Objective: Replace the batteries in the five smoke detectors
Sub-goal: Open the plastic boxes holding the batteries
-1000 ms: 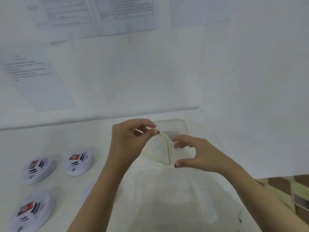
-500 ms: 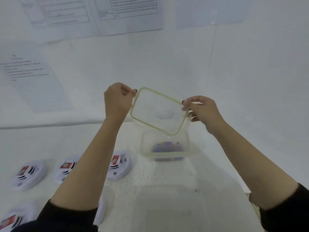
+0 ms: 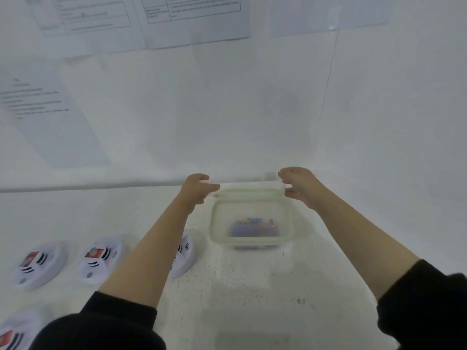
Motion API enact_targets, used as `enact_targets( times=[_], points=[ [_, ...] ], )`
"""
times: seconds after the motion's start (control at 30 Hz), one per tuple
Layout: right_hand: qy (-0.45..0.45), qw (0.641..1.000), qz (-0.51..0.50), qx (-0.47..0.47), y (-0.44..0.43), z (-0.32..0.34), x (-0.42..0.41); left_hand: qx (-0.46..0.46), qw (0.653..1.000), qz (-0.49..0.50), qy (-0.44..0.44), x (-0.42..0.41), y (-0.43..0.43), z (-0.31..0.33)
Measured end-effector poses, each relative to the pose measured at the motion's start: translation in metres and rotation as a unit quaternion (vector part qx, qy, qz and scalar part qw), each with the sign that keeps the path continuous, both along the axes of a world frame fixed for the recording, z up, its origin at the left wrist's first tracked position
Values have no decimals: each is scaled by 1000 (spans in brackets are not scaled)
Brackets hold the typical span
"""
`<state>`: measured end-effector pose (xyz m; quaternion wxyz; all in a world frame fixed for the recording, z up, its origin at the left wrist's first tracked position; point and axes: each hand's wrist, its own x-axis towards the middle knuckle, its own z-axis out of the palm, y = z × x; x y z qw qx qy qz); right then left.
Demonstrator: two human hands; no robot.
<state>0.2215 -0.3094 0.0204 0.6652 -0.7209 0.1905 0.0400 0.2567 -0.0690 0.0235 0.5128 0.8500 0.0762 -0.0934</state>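
A clear plastic container (image 3: 214, 223) with a pale green rim stands uncovered on the white table, and blue and red batteries (image 3: 252, 227) lie in its bottom. Its green-rimmed lid (image 3: 249, 193) is low and nearly flat just behind it, close to the wall. My left hand (image 3: 198, 186) pinches the lid's left end and my right hand (image 3: 297, 184) pinches its right end. White round smoke detectors lie at the left: one (image 3: 38, 263), a second (image 3: 98, 258), and a third (image 3: 185, 256) partly hidden by my left forearm.
Another smoke detector (image 3: 11, 335) shows at the bottom left corner. A white wall with printed sheets (image 3: 197, 18) rises right behind the lid. Bare white tabletop (image 3: 252, 286) lies in front of the container.
The lid came off the container, was lifted up, and has now gone down behind it toward the wall. Both hands moved away from me with it. The batteries inside now show.
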Motion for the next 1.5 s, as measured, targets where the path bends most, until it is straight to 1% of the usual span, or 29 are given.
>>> enact_targets(
  times=[0.07,0.1,0.2,0.33,0.43,0.53,0.63,0.7,0.73,0.77,0.83,0.9,0.97,1.03,1.13,1.17,1.23,1.37,1.43,1.5],
  points=[
    [22,997,13,-79,-2,-1,-14,20,999,-18,28,-15,5,0],
    [29,994,25,-101,-3,-2,-23,24,998,-32,47,-24,8,1],
    [30,991,80,-103,-5,-6,-57,-1,994,-70,79,-49,18,2],
    [-18,994,99,-43,-2,-17,-89,-35,996,-59,54,-71,21,-5],
    [-35,994,102,-6,0,-26,-92,-59,996,-50,47,-77,19,-11],
    [-8,991,125,47,-8,-29,-92,-105,992,-47,54,-81,18,-17],
    [29,978,161,132,-15,-31,-97,-172,978,-59,98,-89,21,-25],
    [31,970,156,186,-17,-35,-99,-238,962,-56,125,-93,20,-30],
    [19,969,142,200,-17,-36,-99,-259,957,-49,124,-94,20,-31],
    [7,973,132,189,-17,-36,-98,-260,958,-48,115,-94,20,-32],
    [-15,983,137,123,-15,-32,-99,-231,966,-67,92,-92,21,-32],
    [-19,981,187,47,-14,-26,-104,-202,972,-102,64,-93,22,-28],
    [12,969,244,-33,-14,-20,-111,-196,972,-126,45,-94,22,-26],
    [52,959,266,-84,-14,-11,-116,-165,976,-137,32,-93,20,-25],
    [91,956,262,-90,-11,-4,-117,-62,987,-145,20,-92,18,-23],
    [86,962,246,-81,-9,-4,-116,-39,986,-158,27,-93,16,-22],
    [57,977,194,-66,-3,-9,-112,-22,982,-183,52,-95,12,-21],
    [-16,993,105,-48,5,-18,-110,-46,977,-194,81,-100,4,-22],
    [-14,993,113,-15,6,-19,-113,-77,977,-184,72,-100,3,-27],
    [15,989,144,-12,10,-19,-114,-109,979,-166,52,-101,2,-31]
  ],
)
